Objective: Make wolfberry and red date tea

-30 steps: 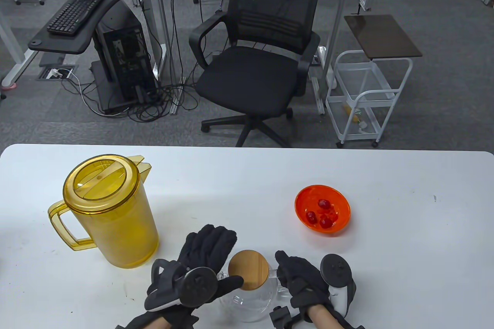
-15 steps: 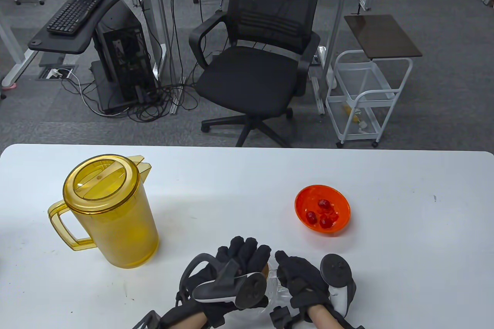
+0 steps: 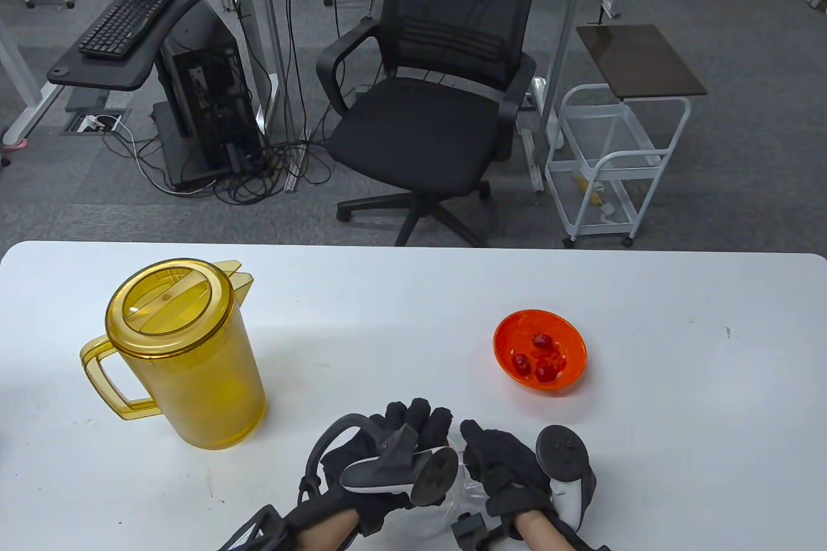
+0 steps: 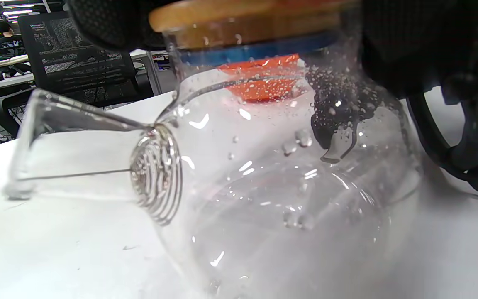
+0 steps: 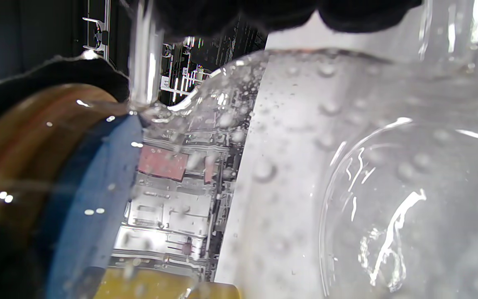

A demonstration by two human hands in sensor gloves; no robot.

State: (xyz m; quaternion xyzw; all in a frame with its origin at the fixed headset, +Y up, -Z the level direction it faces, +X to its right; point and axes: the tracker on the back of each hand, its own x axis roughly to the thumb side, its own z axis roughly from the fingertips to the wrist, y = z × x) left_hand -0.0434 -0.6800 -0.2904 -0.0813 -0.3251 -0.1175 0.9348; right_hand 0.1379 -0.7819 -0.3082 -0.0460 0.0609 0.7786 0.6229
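Note:
A clear glass teapot (image 3: 462, 491) stands at the table's front edge, mostly hidden under both hands. My left hand (image 3: 413, 433) lies over its wooden lid (image 4: 243, 18) and grips the lid from above. My right hand (image 3: 499, 467) holds the teapot's glass handle (image 5: 143, 62) on its right side. The left wrist view shows the spout (image 4: 77, 153) with a wire coil filter; the body (image 5: 347, 187) is wet with droplets inside. An orange bowl (image 3: 540, 349) with three red dates (image 3: 543, 357) sits to the right, beyond the teapot.
A tall yellow lidded pitcher (image 3: 181, 351) stands at the left of the white table (image 3: 400, 318), handle pointing left. An office chair (image 3: 439, 92) and a white cart (image 3: 614, 163) stand on the floor beyond the far edge.
My left hand moved right from beside the teapot onto its wooden lid, covering it, then settled slightly. My right hand stayed on the handle.

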